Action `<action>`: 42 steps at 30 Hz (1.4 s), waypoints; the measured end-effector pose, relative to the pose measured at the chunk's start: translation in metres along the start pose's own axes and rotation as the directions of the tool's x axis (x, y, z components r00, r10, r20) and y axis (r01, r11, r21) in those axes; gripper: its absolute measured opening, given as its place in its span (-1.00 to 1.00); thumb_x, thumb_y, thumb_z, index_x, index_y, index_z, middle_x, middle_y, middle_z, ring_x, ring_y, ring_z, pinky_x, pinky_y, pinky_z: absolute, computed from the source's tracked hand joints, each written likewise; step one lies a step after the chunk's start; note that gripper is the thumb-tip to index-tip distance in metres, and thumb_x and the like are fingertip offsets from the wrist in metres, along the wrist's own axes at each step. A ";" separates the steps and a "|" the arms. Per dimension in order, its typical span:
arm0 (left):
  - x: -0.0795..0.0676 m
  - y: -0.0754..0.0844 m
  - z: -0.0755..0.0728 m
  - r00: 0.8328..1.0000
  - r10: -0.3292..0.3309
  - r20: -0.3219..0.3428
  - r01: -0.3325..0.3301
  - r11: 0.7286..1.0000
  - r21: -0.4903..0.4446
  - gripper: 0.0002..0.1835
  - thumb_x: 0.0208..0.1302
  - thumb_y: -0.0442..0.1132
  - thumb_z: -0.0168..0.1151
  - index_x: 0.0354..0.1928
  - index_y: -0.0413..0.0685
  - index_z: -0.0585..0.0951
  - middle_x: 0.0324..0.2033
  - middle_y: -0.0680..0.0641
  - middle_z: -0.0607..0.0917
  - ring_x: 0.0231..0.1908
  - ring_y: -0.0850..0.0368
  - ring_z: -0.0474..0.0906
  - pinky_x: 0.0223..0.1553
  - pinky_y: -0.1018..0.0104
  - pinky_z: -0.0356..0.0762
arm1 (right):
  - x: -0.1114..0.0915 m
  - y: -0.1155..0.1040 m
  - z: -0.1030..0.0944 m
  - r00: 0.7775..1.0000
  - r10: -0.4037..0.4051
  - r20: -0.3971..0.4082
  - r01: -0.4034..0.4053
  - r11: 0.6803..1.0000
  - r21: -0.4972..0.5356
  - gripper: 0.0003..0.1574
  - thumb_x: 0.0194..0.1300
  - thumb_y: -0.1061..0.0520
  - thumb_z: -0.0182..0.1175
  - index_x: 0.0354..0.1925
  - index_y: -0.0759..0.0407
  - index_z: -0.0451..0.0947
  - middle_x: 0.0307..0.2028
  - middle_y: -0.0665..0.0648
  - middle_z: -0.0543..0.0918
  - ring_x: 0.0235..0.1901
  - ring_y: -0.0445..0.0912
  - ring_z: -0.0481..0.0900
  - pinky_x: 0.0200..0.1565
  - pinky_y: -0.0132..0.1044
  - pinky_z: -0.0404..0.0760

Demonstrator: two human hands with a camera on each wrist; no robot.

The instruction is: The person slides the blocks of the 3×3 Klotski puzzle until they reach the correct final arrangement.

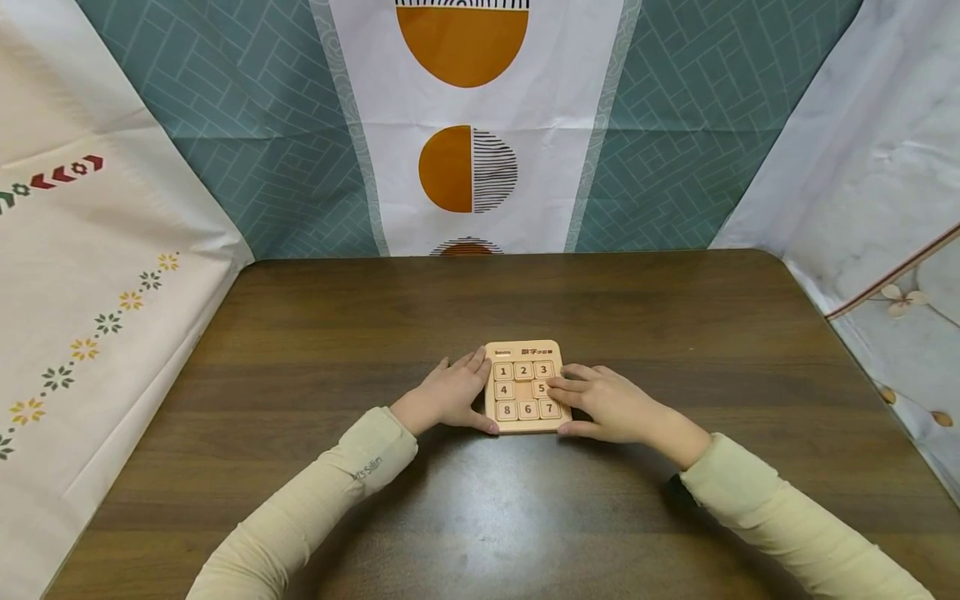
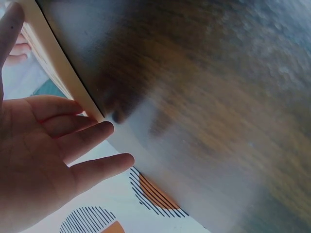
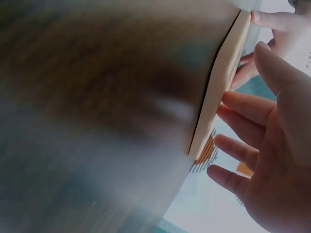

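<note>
A square wooden number slide puzzle (image 1: 524, 427) lies flat on the table between the two hands. Its tiles read 1, 2, 3 on top, 4 and 5 in the middle row with a gap between them, and 8, 6, 7 at the bottom. The left hand (image 1: 452, 393) lies along the puzzle's left side, fingers stretched out, thumb at the lower left corner. From the right, the right hand (image 1: 615, 406) reaches over the edge, with a fingertip on the 5 tile (image 1: 540, 388) and the thumb by the lower right corner. Both wrist views show the puzzle's pale side edge (image 2: 65, 65) beside extended fingers.
The dark wooden table (image 1: 480, 517) stretches out around the puzzle. Behind it hangs a patterned cloth (image 1: 480, 108), with a light cloth on the left (image 1: 90, 275) and another on the right (image 1: 885, 167). Light sleeves (image 1: 780, 508) cover the forearms.
</note>
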State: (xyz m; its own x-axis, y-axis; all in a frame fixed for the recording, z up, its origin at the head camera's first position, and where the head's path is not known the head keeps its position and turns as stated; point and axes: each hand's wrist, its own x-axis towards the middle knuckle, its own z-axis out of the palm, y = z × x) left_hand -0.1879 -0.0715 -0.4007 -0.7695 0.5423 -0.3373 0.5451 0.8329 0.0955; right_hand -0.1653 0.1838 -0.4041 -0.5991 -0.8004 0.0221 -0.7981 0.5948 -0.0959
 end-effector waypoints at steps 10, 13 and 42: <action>0.001 0.001 0.000 1.000 0.001 -0.002 -0.001 1.000 0.015 0.19 -0.13 0.42 0.18 0.36 -0.30 0.06 0.36 -0.25 -0.01 0.32 -0.09 0.01 0.18 -0.15 0.08 | 0.014 -0.013 0.002 1.000 -0.014 0.018 0.015 1.000 -0.024 -0.20 0.17 -0.29 0.09 0.17 0.23 0.41 0.17 0.15 0.43 0.18 0.09 0.30 0.04 0.01 0.34; 0.001 0.002 0.000 1.000 0.003 0.002 -0.003 1.000 0.017 0.18 -0.13 0.42 0.18 0.36 -0.30 0.07 0.36 -0.25 -0.01 0.32 -0.09 0.01 0.18 -0.15 0.08 | 0.015 -0.014 0.003 1.000 -0.009 0.019 0.009 1.000 -0.010 -0.20 0.18 -0.28 0.10 0.18 0.24 0.40 0.17 0.16 0.43 0.18 0.10 0.30 0.05 0.02 0.34; 0.000 0.000 0.000 1.000 0.000 0.008 0.000 1.000 0.002 0.18 -0.11 0.40 0.19 0.37 -0.30 0.03 0.36 -0.25 -0.03 0.33 -0.09 -0.02 0.19 -0.16 0.06 | -0.014 -0.011 0.000 1.000 -0.027 0.005 0.027 0.999 0.033 -0.28 0.19 -0.25 0.11 0.15 0.18 0.44 0.12 0.11 0.49 0.18 0.08 0.30 0.03 0.05 0.36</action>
State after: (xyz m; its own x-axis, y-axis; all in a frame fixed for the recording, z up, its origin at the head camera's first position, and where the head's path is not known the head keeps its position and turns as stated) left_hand -0.1883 -0.0714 -0.4007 -0.7669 0.5410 -0.3452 0.5453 0.8329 0.0939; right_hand -0.1481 0.1881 -0.4034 -0.5771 -0.8164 0.0198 -0.8113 0.5704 -0.1284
